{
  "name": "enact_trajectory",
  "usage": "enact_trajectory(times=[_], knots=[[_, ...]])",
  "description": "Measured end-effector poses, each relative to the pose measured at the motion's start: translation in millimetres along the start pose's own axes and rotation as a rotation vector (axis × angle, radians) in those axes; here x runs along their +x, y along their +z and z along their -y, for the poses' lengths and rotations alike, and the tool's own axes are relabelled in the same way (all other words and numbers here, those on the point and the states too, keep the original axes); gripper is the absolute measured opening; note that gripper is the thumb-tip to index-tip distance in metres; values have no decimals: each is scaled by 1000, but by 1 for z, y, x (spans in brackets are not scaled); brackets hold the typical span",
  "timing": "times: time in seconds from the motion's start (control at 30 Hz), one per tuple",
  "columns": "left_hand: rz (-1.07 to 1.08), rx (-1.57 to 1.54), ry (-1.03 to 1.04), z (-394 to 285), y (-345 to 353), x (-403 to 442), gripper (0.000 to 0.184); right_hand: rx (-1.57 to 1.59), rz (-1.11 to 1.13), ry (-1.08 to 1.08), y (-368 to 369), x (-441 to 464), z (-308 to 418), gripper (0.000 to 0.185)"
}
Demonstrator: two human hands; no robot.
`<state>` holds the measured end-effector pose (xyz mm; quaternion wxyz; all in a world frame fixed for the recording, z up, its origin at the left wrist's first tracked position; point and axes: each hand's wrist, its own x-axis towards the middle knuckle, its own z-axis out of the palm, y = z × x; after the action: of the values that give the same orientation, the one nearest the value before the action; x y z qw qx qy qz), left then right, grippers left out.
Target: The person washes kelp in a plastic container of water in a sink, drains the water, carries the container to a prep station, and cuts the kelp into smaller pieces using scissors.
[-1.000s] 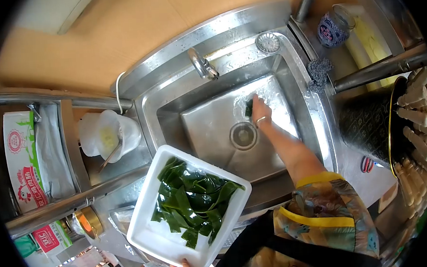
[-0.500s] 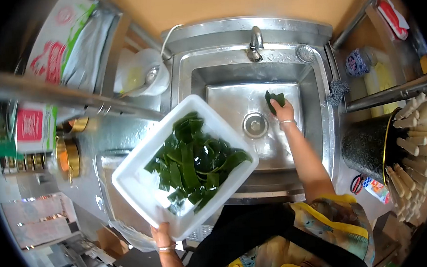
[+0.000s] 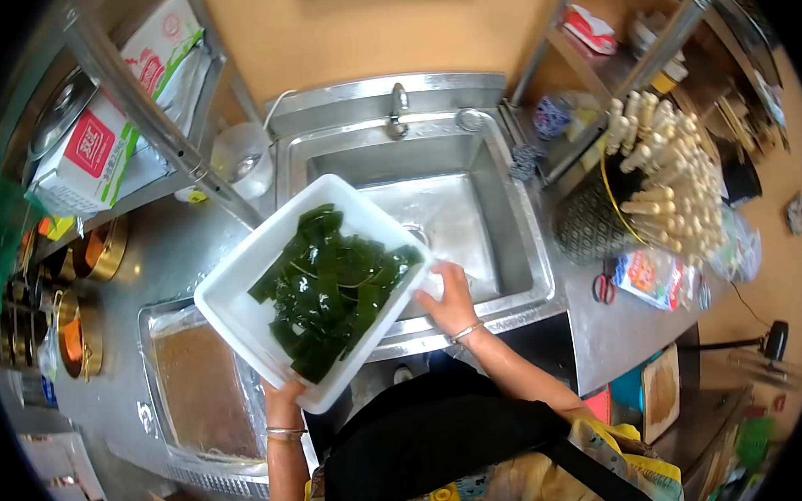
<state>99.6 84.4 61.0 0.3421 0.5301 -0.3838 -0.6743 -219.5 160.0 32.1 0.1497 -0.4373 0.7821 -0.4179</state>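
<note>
A white plastic tub (image 3: 237,308) holds a heap of wet, dark green kelp strips (image 3: 330,287). It is held tilted, its right corner over the near left part of the steel sink (image 3: 449,211). My left hand (image 3: 284,393) grips the near left rim, its fingers partly hidden beneath the tub. At the right corner, my right hand (image 3: 448,295) is closed on the rim, thumb toward me. The sink basin, with its drain partly hidden by the tub, lies beyond my right hand.
Behind the sink stands a faucet (image 3: 398,104). A plastic-lined tray (image 3: 203,391) lies left on the steel counter. To the right are a patterned bucket (image 3: 587,221) of wooden-handled sticks and red-handled scissors (image 3: 604,289). Shelf posts rise on both sides.
My right hand has left the sink and come to the tub's right corner; the kelp piece it held is no longer in it. The view has shifted and shows more of the right side.
</note>
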Motion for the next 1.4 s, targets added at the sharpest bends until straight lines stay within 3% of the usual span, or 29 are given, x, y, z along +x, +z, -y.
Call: enact_trajectory(times=[0.07, 0.23, 0.3, 0.37, 0.43, 0.5, 0.57, 0.63, 0.7, 0.9, 1.1, 1.4], knots=[[-9, -42, -15, 1, 1, -1, 71, -41, -28, 28, -9, -14, -3, 47], [-23, -62, 112, -4, 18, -13, 72, 218, 132, -28, -21, 3, 34, 41], [-14, -73, 150, -15, 31, -24, 73, 216, 172, 4, -3, 29, 28, 50], [-87, 61, 232, -24, 41, -35, 78, 66, 328, 210, 33, 54, 2, 68], [-83, 147, 313, -30, 43, -37, 83, 106, 372, 277, 58, 62, 3, 77], [16, 266, 399, -42, 47, -37, 87, 155, 424, 356, 82, 69, 8, 95], [16, 287, 344, -47, 53, -35, 90, 48, 340, 313, 101, 61, 17, 95], [13, 249, 317, -50, 61, -31, 89, 137, 330, 321, 116, 64, 9, 91], [-42, 360, 353, -53, 79, -35, 90, 287, 318, 458, 130, 68, 2, 87], [-116, 432, 350, -60, 109, -49, 94, 340, 389, 604, 130, 64, 28, 76], [-290, 658, 368, -59, 131, -74, 95, 514, 416, 508, 123, 58, 44, 73], [-377, 842, 415, -62, 173, -106, 97, 617, 420, 394, 113, 53, 48, 74]])
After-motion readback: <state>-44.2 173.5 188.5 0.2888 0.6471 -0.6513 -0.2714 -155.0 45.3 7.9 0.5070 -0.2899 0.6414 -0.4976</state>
